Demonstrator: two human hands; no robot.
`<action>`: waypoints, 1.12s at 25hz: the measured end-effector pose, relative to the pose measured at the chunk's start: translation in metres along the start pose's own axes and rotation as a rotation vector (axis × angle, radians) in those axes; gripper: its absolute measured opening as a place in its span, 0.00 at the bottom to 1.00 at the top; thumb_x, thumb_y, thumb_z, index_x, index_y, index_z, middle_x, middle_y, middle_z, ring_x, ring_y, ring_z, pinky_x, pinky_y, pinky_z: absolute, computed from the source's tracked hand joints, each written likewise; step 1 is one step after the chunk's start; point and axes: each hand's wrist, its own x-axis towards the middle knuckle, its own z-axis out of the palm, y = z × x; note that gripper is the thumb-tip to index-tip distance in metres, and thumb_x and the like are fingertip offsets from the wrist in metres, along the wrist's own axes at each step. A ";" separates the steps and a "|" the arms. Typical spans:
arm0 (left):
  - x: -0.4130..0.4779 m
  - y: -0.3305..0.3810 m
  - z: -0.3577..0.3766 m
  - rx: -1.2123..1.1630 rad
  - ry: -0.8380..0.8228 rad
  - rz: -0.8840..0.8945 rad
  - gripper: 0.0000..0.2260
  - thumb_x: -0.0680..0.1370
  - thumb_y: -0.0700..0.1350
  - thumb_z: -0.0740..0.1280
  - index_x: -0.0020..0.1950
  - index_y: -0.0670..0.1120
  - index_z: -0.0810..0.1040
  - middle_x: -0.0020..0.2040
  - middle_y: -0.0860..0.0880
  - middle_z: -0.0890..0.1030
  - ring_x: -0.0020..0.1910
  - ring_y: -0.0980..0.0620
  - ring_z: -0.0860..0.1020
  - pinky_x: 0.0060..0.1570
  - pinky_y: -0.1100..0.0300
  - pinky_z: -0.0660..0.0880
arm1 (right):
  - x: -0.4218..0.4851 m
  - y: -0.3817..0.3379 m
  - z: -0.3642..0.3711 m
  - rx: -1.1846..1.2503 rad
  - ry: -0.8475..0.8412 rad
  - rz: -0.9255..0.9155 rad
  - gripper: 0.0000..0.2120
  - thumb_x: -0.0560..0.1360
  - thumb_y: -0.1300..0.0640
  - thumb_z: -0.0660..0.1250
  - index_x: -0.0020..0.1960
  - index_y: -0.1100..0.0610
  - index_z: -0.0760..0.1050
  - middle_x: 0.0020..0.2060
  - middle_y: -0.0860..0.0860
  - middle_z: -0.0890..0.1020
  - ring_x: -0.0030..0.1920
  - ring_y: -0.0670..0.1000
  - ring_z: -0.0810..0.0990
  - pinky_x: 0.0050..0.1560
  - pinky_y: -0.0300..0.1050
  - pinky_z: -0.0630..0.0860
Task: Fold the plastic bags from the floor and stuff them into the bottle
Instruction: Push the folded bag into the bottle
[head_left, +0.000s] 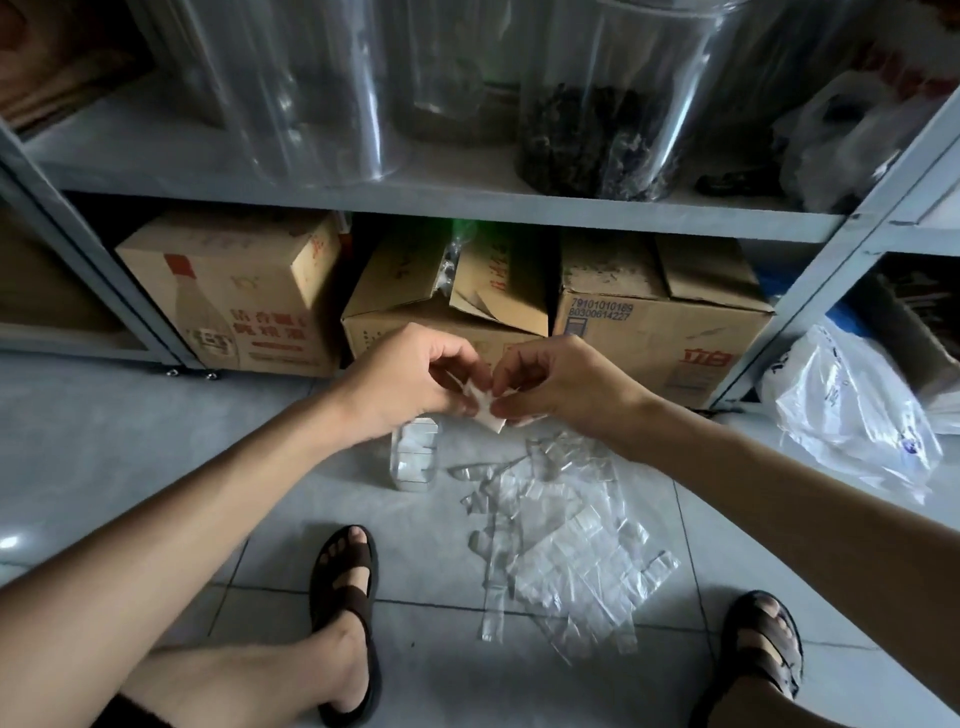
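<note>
Faces a grey metal shelf spanning the upper frame, with a post slanting down along the right edge. Meets a row of cardboard boxes under it, closing off the middle band of the frame, and clear jars above, one with dark contents. Finds open room only on the pale tiled floor across the lower half, widest at the left. Finds a crumpled white bag at the right edge, near the foot of the post. Sits with sandals at lower centre and lower right, with loose clear plastic bags spread flat on the tiles between them and reaching up toward mid frame. Has the clear bottle upright on the floor just left of that spread, packed with white folded pieces, its neck hidden behind the left wrist. Holds both hands close together at mid frame, in front of the middle box and clear of the floor. Pinches one side of a small white folded bag with the left hand, fingers curled. Pinches the other side with the right hand, fingertips closed on the plastic.
</note>
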 end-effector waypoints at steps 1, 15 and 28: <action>0.004 -0.015 -0.006 0.015 0.000 -0.020 0.12 0.67 0.29 0.77 0.45 0.43 0.84 0.41 0.49 0.86 0.39 0.58 0.82 0.43 0.65 0.78 | 0.015 0.005 0.007 -0.030 -0.007 -0.002 0.09 0.69 0.72 0.75 0.40 0.59 0.82 0.33 0.49 0.83 0.35 0.47 0.82 0.40 0.38 0.80; 0.081 -0.332 0.030 0.153 0.299 -0.734 0.09 0.76 0.46 0.72 0.44 0.42 0.76 0.42 0.41 0.84 0.41 0.42 0.83 0.45 0.51 0.81 | 0.202 0.219 0.091 -0.589 0.192 -0.028 0.20 0.70 0.66 0.66 0.59 0.51 0.82 0.42 0.50 0.85 0.40 0.53 0.82 0.39 0.41 0.74; 0.106 -0.405 0.056 0.415 0.283 -0.682 0.16 0.77 0.40 0.65 0.31 0.46 0.64 0.39 0.37 0.82 0.38 0.41 0.83 0.42 0.48 0.82 | 0.314 0.261 0.150 -0.744 -0.175 0.164 0.16 0.79 0.70 0.58 0.56 0.56 0.81 0.46 0.52 0.82 0.37 0.46 0.77 0.32 0.37 0.72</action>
